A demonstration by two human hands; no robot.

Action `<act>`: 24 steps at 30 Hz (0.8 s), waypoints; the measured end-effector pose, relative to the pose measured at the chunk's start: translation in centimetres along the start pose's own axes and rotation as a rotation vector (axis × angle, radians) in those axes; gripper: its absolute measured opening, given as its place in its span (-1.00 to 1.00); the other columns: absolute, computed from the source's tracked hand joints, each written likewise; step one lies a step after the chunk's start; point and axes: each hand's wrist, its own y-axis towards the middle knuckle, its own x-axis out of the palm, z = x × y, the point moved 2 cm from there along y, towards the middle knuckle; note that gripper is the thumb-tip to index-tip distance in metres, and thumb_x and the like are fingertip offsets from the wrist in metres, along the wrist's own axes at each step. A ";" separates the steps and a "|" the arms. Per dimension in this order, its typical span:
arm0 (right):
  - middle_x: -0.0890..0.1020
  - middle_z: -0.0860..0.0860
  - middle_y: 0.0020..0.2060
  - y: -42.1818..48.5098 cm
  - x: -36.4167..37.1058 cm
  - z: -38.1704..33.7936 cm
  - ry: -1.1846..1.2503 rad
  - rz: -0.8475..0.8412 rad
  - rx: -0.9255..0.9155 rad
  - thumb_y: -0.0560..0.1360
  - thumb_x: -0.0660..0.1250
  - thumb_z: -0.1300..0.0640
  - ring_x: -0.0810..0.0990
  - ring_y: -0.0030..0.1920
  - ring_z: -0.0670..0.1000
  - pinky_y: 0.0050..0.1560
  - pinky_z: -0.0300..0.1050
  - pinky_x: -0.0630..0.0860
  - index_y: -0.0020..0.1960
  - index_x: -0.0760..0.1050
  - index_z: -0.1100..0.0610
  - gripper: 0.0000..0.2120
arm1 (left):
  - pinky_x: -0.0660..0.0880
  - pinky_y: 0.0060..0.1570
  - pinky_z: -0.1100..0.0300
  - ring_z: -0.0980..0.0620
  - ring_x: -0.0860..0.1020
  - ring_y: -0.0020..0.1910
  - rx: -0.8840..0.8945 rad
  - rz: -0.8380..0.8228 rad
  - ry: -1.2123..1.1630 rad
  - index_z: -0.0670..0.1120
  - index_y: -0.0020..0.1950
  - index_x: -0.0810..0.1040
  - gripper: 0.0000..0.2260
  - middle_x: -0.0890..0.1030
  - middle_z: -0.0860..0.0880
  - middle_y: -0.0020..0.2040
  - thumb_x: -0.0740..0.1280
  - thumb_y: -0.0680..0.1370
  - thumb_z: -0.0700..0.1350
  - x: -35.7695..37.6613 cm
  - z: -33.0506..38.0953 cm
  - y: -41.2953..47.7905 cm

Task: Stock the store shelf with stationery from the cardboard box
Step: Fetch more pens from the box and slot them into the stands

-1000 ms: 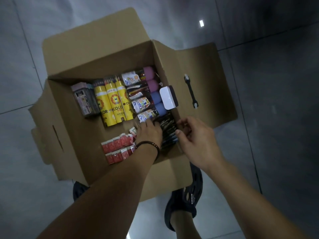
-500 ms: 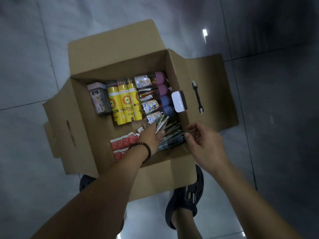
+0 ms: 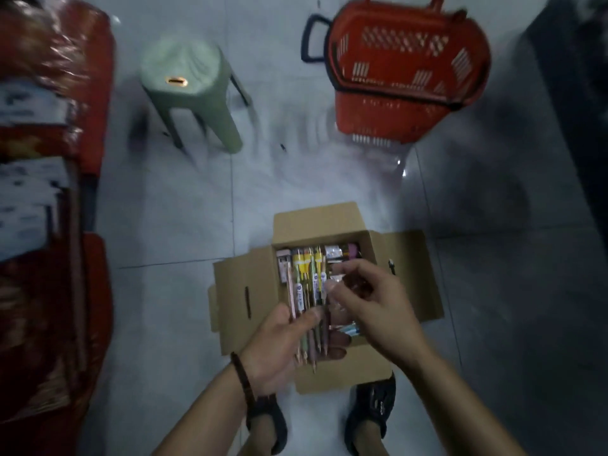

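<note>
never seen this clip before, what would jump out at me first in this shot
A fan of pens held in the left hand above the open cardboard box at lower centre, with the right hand pinching a clear wrapper beside them. Farther away on the tiled floor, a red shopping basket sits at top right and a pale green plastic stool at top left.

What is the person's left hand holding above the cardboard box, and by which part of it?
The left hand holds a fanned bunch of pens around their lower halves, thumb across the barrels and tips poking out below.
</note>
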 end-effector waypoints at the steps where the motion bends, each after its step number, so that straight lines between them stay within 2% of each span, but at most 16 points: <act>1: 0.71 0.08 -0.12 -1.6 0.8 -3.3 0.046 -0.028 -0.017 0.56 0.53 0.06 0.68 -0.18 0.16 -0.13 0.17 0.72 0.09 0.69 -0.01 -0.88 | 0.64 0.08 -0.19 -0.36 0.67 0.16 0.013 -0.042 -0.002 -0.26 0.43 0.44 -0.64 0.66 -0.33 0.23 0.29 0.67 -0.13 0.5 1.9 -3.2; 3: 0.73 0.05 -0.14 -4.7 2.3 -9.5 0.088 -0.119 -0.056 0.57 0.52 0.16 0.68 -0.21 0.03 -0.16 0.03 0.70 0.03 0.72 0.06 -0.95 | 0.63 0.09 -0.19 -0.37 0.66 0.16 0.043 -0.076 0.014 -0.22 0.44 0.45 -0.69 0.65 -0.35 0.24 0.24 0.70 -0.17 1.2 5.7 -9.4; 5: 0.76 0.08 -0.13 -8.0 3.4 -15.1 0.126 -0.196 -0.086 0.58 0.48 0.24 0.72 -0.16 -0.01 -0.13 -0.11 0.66 0.02 0.72 0.14 -0.95 | 0.62 0.14 -0.25 -0.39 0.65 0.17 0.056 -0.092 0.028 -0.20 0.44 0.45 -0.71 0.63 -0.37 0.26 0.21 0.72 -0.18 2.0 9.0 -15.2; 7: 0.73 0.15 -0.18 -11.1 4.4 -20.0 0.164 -0.244 -0.105 0.55 0.50 0.27 0.69 -0.21 0.01 -0.13 -0.07 0.65 -0.07 0.68 0.22 -0.97 | 0.60 0.21 -0.28 -0.38 0.64 0.20 0.098 -0.117 0.028 -0.25 0.45 0.44 -0.69 0.61 -0.39 0.29 0.19 0.74 -0.16 2.7 11.0 -20.7; 9: 0.65 0.11 -0.28 -14.0 5.9 -23.8 0.193 -0.284 -0.077 0.51 0.54 0.27 0.65 -0.29 -0.02 -0.25 -0.08 0.65 -0.12 0.61 0.23 -0.88 | 0.62 0.18 -0.21 -0.35 0.66 0.19 0.144 -0.085 -0.024 -0.27 0.44 0.46 -0.67 0.61 -0.38 0.30 0.18 0.74 -0.13 3.5 12.3 -26.2; 11: 0.62 0.07 -0.30 -16.9 8.0 -27.2 0.196 -0.327 -0.068 0.48 0.59 0.24 0.67 -0.32 -0.03 -0.31 -0.08 0.65 -0.02 0.60 0.19 -0.82 | 0.62 0.17 -0.17 -0.32 0.67 0.18 0.200 -0.016 -0.106 -0.24 0.45 0.48 -0.65 0.61 -0.36 0.31 0.17 0.74 -0.10 4.0 12.7 -31.5; 13: 0.64 0.09 -0.27 -20.2 10.5 -30.1 0.153 -0.405 -0.107 0.46 0.62 0.21 0.68 -0.29 -0.03 -0.31 -0.10 0.65 0.18 0.63 0.07 -0.67 | 0.58 0.22 -0.21 -0.33 0.65 0.21 0.268 0.055 -0.169 -0.23 0.45 0.50 -0.65 0.60 -0.36 0.32 0.14 0.75 -0.08 4.1 12.3 -36.8; 15: 0.61 0.09 -0.26 -23.6 13.2 -32.5 0.084 -0.476 -0.194 0.48 0.61 0.19 0.65 -0.29 -0.06 -0.30 -0.17 0.63 0.26 0.64 -0.06 -0.60 | 0.54 0.28 -0.27 -0.35 0.63 0.24 0.341 0.116 -0.216 -0.20 0.44 0.52 -0.65 0.59 -0.36 0.34 0.12 0.76 -0.08 3.8 11.6 -41.9; 18: 0.62 -0.01 -0.33 -28.3 18.1 -35.9 -0.005 -0.584 -0.389 0.50 0.58 0.19 0.64 -0.30 -0.06 -0.23 -0.24 0.55 0.19 0.68 -0.10 -0.68 | 0.53 0.31 -0.31 -0.38 0.60 0.24 0.471 0.232 -0.307 -0.24 0.46 0.49 -0.66 0.57 -0.40 0.35 0.14 0.76 -0.11 2.3 10.4 -49.4; 20: 0.62 -0.06 -0.37 -31.3 21.9 -37.7 -0.024 -0.657 -0.475 0.53 0.55 0.22 0.62 -0.33 -0.09 -0.24 -0.25 0.52 0.12 0.71 -0.06 -0.76 | 0.55 0.29 -0.29 -0.36 0.62 0.21 0.558 0.304 -0.357 -0.26 0.47 0.45 -0.66 0.57 -0.41 0.34 0.15 0.76 -0.13 0.6 8.9 -54.1; 24: 0.64 -0.02 -0.33 -39.0 30.1 -39.4 -0.061 -0.794 -0.578 0.54 0.53 0.27 0.61 -0.34 -0.09 -0.31 -0.22 0.54 0.10 0.74 -0.06 -0.74 | 0.54 0.28 -0.29 -0.35 0.63 0.22 0.705 0.396 -0.440 -0.31 0.45 0.47 -0.65 0.58 -0.38 0.34 0.19 0.75 -0.13 -3.3 4.2 -63.2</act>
